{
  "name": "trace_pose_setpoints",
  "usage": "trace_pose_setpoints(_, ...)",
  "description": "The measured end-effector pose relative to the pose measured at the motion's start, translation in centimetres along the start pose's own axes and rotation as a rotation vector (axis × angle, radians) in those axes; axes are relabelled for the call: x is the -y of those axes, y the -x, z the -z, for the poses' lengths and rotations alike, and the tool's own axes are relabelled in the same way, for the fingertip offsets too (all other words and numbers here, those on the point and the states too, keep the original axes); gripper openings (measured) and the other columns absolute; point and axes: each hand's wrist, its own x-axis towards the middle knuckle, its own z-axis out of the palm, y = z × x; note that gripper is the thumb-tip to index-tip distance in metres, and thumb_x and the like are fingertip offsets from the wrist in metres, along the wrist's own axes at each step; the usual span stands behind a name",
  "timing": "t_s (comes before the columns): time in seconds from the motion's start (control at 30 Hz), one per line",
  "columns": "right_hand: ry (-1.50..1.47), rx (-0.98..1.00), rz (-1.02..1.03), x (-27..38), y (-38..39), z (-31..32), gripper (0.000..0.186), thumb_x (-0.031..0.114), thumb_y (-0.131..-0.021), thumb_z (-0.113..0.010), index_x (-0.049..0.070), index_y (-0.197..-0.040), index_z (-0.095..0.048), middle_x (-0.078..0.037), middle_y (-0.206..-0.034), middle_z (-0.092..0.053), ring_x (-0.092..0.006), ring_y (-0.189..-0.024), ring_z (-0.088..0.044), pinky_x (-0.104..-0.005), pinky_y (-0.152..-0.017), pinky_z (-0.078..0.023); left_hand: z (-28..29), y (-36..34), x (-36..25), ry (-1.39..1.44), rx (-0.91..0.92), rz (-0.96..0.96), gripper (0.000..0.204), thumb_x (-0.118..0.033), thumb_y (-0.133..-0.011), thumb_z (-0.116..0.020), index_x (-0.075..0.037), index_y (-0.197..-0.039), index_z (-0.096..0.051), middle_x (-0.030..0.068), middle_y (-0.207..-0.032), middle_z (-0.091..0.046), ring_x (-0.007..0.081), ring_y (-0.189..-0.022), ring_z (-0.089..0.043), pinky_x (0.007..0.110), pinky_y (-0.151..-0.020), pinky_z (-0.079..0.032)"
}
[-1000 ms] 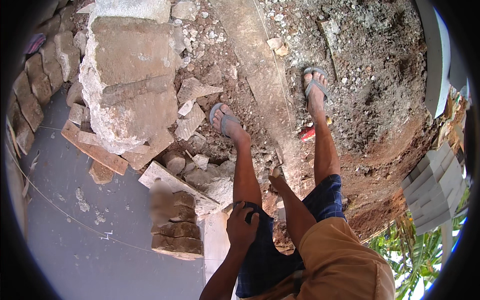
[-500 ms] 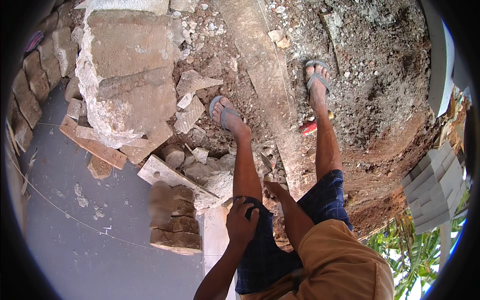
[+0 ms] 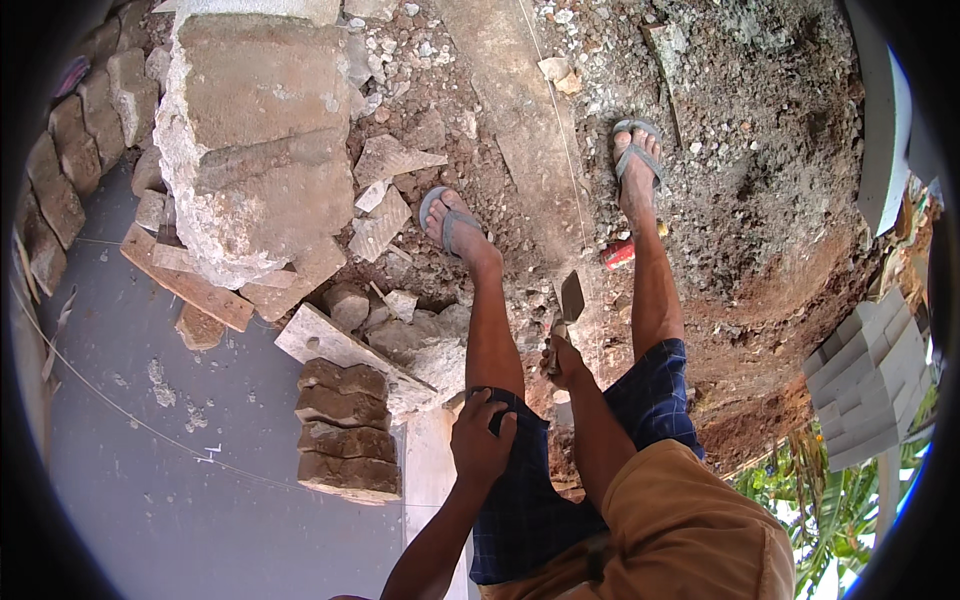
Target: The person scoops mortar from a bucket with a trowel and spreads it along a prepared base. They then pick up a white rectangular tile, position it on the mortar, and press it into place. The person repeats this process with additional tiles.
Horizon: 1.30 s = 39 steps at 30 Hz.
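My right hand (image 3: 565, 364) is closed around the handle of a trowel (image 3: 572, 297), between my legs. The flat, dull blade points away from me, above a flat strip of earth and rubble. My left hand (image 3: 482, 438) lies on my left knee, holding nothing, its fingers spread over the dark blue checked shorts (image 3: 515, 480). Left of that knee, a row of brown wavy-edged paving blocks (image 3: 348, 430) sits on the grey surface. Beside the blocks, a whitish board (image 3: 350, 350) slants against broken stone and mortar.
A large broken concrete slab (image 3: 262, 110) lies at the far left, with more paving blocks (image 3: 62, 200) past it. A red can (image 3: 618, 254) rests by my right leg. A taut string (image 3: 560, 120) crosses the ground. Pale blocks (image 3: 868, 375) are stacked at right.
My right hand has moved forward and slightly right, bringing the trowel up into clearer view. A blurred brown shape over the paving blocks no longer shows. My left hand stays on the knee.
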Motion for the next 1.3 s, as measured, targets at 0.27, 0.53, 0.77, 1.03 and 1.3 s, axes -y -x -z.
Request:
trace_pose_setpoints(0.27,-0.170,0.231,0.040,11.6,5.2,-3.0,0.030,0.046,-0.101,-0.058,0.016,-0.105,-0.058,0.006,-0.064,-0.051,-0.0066,-0.050,-0.049,-0.0224,-0.042,-0.037,-0.7,0.1,0.0,-0.002,-0.039,-0.034,0.028,-0.029,-0.087,-0.072,-0.006,-0.103,-0.075,0.0210,-0.133,-0.065,0.0382,-0.126,-0.060,0.046,-0.107,-0.047)
trace_pose_setpoints(0.53,0.420,-0.193,0.380,9.6,9.6,-6.6,0.025,0.026,-0.095,-0.063,0.004,-0.099,-0.052,-0.005,-0.069,-0.051,-0.0165,-0.050,-0.054,-0.0334,-0.036,-0.042,-2.8,0.9,2.3,0.013,-0.016,-0.072,0.031,-0.032,-0.086,-0.072,-0.006,-0.102,-0.076,0.0211,-0.132,-0.065,0.0387,-0.123,-0.061,0.046,-0.106,-0.047)
trace_pose_setpoints(0.77,0.428,0.050,0.319,12.9,11.5,-21.5,0.023,0.022,-0.094,-0.062,0.001,-0.098,-0.057,-0.009,-0.075,-0.058,-0.0210,-0.062,-0.059,-0.0355,-0.055,-0.054,-4.4,0.1,2.9,-0.015,0.002,-0.062,0.031,-0.033,-0.086,-0.072,-0.006,-0.102,-0.076,0.0197,-0.131,-0.066,0.0370,-0.118,-0.064,0.046,-0.104,-0.049)
trace_pose_setpoints(1.03,1.225,-0.525,1.081,18.2,17.2,-29.0,0.051,0.023,-0.092,-0.063,-0.006,-0.128,-0.043,-0.032,-0.102,-0.070,-0.0454,-0.098,-0.070,-0.0510,-0.085,-0.056,-1.3,0.0,-0.1,0.001,-0.011,-0.014,0.031,-0.033,-0.087,-0.071,-0.005,-0.100,-0.075,0.0200,-0.126,-0.067,0.0383,-0.115,-0.065,0.046,-0.101,-0.051)
trace_pose_setpoints(1.3,1.527,-0.209,0.865,15.0,18.2,-27.0,0.056,0.026,-0.089,-0.060,-0.007,-0.129,-0.040,-0.038,-0.114,-0.065,-0.0507,-0.112,-0.065,-0.0550,-0.097,-0.050,-0.2,0.3,-0.6,0.034,-0.009,-0.002,0.033,-0.037,-0.087,-0.071,-0.005,-0.098,-0.073,0.0186,-0.107,-0.071,0.0367,-0.097,-0.069,0.048,-0.087,-0.055)
